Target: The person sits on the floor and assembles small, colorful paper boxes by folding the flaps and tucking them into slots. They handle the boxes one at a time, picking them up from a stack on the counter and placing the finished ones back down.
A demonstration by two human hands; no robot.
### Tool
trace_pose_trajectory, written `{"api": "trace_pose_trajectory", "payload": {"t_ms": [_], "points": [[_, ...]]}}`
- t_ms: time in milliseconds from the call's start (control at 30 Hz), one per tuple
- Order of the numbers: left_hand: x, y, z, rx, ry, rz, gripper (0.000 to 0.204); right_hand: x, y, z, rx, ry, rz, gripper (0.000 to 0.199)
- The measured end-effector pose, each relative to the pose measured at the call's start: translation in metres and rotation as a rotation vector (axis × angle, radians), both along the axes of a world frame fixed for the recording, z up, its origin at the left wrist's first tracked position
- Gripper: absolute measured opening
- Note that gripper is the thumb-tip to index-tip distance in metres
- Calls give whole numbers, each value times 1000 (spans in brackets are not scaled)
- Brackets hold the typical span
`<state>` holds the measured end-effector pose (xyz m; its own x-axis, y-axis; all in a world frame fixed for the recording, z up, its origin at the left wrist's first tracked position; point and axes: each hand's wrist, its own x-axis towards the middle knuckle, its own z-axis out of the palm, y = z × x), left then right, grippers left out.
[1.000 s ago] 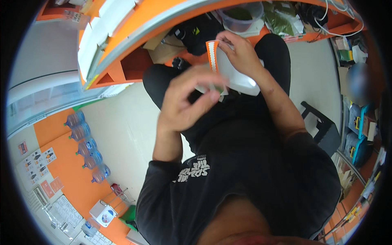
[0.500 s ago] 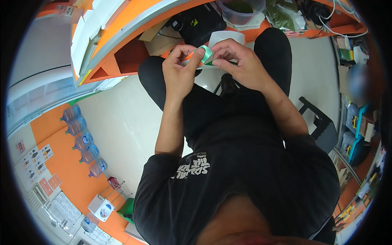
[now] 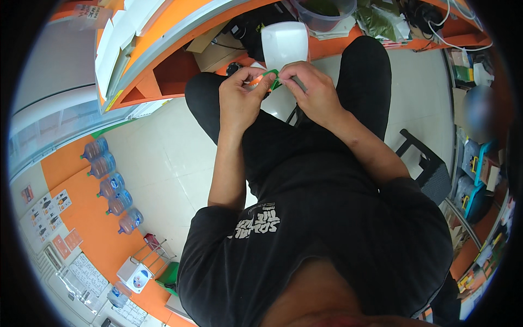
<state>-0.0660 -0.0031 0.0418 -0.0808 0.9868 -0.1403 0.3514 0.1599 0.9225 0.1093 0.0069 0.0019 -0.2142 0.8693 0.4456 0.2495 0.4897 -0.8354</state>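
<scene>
Both hands meet over my lap, in front of the shelf. My left hand is closed, its thumb and fingers pinching a small green and orange strip that looks thin and bendy. The fingertips of my right hand pinch the right end of the same strip. Just beyond the hands is a white, square-shaped container with rounded corners. My fingers cover part of the strip, so its exact kind does not show.
An orange shelf curves across the far side, with a black bag and a clear plastic tub on it. Several water jugs line the left wall. A dark stool stands at the right.
The light green curl between my fingers is now a flatter, darker green strip. My right hand has shifted slightly left and lower. The white container shows more fully, higher in the view.
</scene>
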Motion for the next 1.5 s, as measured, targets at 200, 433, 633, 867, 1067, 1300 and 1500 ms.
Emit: {"api": "trace_pose_trajectory", "payload": {"t_ms": [200,433,633,867,1067,1300,1500], "points": [[-7,2,14,63,-18,-84,18,1,5,3,89,53,-25,15],[-11,2,17,108,-53,-140,19,-1,5,13,114,86,14,13],[-15,0,26,128,64,-206,20,5,11,21,165,15,81,14],[-16,3,39,115,155,-259,21,2,7,28,95,7,121,11],[-15,1,45,123,163,-252,22,1,8,28,118,37,81,9],[-13,-1,51,153,136,-231,23,0,9,33,179,5,77,13],[-14,0,53,134,133,-223,23,-2,10,35,204,42,111,10]]}}
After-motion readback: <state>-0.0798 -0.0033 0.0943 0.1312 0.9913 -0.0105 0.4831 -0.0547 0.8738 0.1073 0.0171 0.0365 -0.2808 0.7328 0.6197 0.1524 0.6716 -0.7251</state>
